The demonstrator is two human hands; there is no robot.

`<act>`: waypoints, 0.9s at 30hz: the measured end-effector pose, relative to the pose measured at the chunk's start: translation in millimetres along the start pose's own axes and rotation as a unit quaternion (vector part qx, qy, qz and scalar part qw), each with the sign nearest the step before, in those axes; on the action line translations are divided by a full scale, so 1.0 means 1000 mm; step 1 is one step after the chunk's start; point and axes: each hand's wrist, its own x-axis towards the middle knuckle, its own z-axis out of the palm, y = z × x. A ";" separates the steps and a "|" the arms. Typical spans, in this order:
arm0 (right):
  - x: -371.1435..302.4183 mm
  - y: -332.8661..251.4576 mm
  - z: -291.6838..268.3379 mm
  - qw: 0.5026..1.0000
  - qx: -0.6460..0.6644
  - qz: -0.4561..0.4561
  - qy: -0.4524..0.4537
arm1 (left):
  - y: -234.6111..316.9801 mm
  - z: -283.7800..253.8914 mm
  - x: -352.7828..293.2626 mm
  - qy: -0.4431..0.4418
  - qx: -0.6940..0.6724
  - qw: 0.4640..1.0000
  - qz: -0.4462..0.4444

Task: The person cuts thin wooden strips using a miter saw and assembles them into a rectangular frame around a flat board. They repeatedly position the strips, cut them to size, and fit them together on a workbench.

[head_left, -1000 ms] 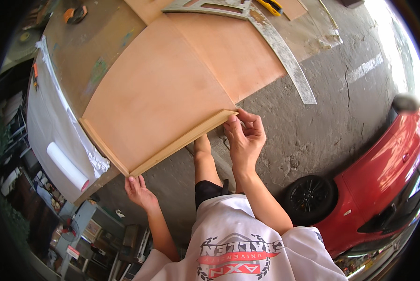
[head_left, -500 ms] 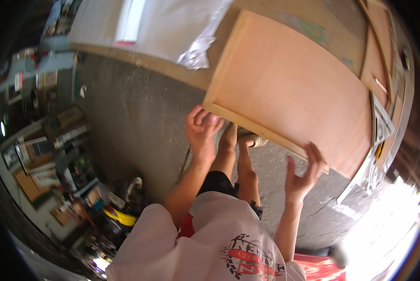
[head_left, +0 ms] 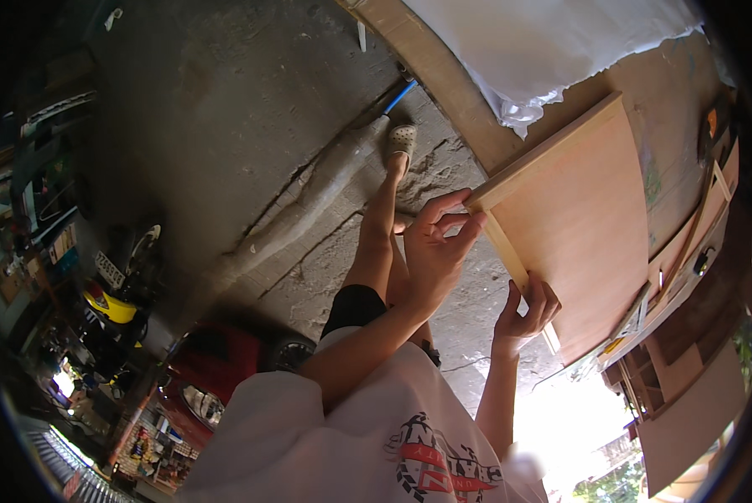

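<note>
A plywood panel (head_left: 585, 222) with pale wooden strips along its edges lies at the right, on the workbench and jutting past its near side. At the panel's near left corner, my left hand (head_left: 436, 251) has bent fingers and thumb closed against the strip ends. Farther right along the same near wooden strip (head_left: 507, 249), my right hand (head_left: 527, 317) is curled on the edge, thumb on the near side and fingertips over the strip. The panel's underside is hidden.
A white plastic sheet (head_left: 552, 42) covers part of the cardboard-brown workbench top (head_left: 468, 92). A metal frame piece (head_left: 632, 314) lies beyond the panel. On the concrete floor, a blue rod (head_left: 399, 98) lies near my shoe. A red vehicle (head_left: 216, 360) and a yellow-and-black motorcycle (head_left: 111, 303) stand behind on the left.
My view and body have turned leftward, so the bench and panel appear farther right. My right hand, spread beside the edge before, now curls on it. My left fingers have closed at the corner.
</note>
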 end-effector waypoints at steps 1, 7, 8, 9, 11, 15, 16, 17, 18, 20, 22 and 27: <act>0.000 -0.001 0.000 1.000 -0.002 0.006 0.002 | 0.000 -0.002 0.002 -0.007 0.012 1.000 0.007; -0.001 -0.007 0.000 0.998 0.025 0.055 0.014 | 0.007 -0.009 0.013 -0.042 0.049 0.998 -0.022; -0.001 -0.008 0.000 0.998 0.025 0.057 0.014 | 0.008 -0.009 0.014 -0.040 0.047 0.998 -0.027; -0.002 -0.008 0.000 0.998 0.026 0.060 0.014 | 0.008 -0.009 0.014 -0.038 0.045 0.998 -0.032; -0.002 -0.007 0.000 0.998 0.023 0.057 0.015 | 0.009 -0.006 0.013 -0.028 0.041 0.999 -0.015; -0.002 -0.005 0.001 0.999 0.008 0.051 0.015 | 0.009 -0.004 0.012 -0.018 0.041 0.999 -0.011; -0.002 -0.005 0.001 0.998 0.011 0.052 0.016 | 0.009 -0.004 0.012 -0.019 0.038 0.999 -0.017; -0.002 -0.005 0.001 0.998 0.006 0.055 0.019 | 0.009 -0.005 0.013 -0.020 0.035 0.999 -0.023; -0.003 -0.005 0.002 0.998 0.007 0.058 0.023 | 0.008 -0.005 0.013 -0.020 0.031 0.999 -0.029; -0.003 -0.006 0.002 0.998 0.008 0.060 0.026 | 0.007 -0.006 0.013 -0.023 0.031 0.999 -0.016; -0.003 -0.006 0.002 0.998 0.013 0.063 0.025 | 0.006 -0.006 0.014 -0.025 0.032 0.999 -0.009; -0.001 -0.005 0.000 0.998 0.012 0.062 0.019 | 0.006 -0.007 0.017 -0.032 0.038 0.999 -0.012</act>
